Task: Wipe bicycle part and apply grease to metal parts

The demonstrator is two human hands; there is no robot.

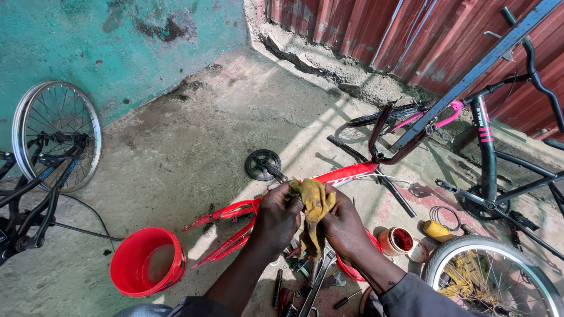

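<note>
Both my hands, left hand point(276, 220) and right hand point(345, 226), clutch a crumpled yellow cloth rag point(314, 205) above the red bicycle frame point(346, 174) on the concrete floor point(194, 152).

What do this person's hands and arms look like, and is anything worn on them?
Both the left hand and the right hand are bare: no gloves, rings or watch show. The forearms are uncovered too. Grey sleeves are pushed up towards the elbows at the bottom edge of the picture.
</note>
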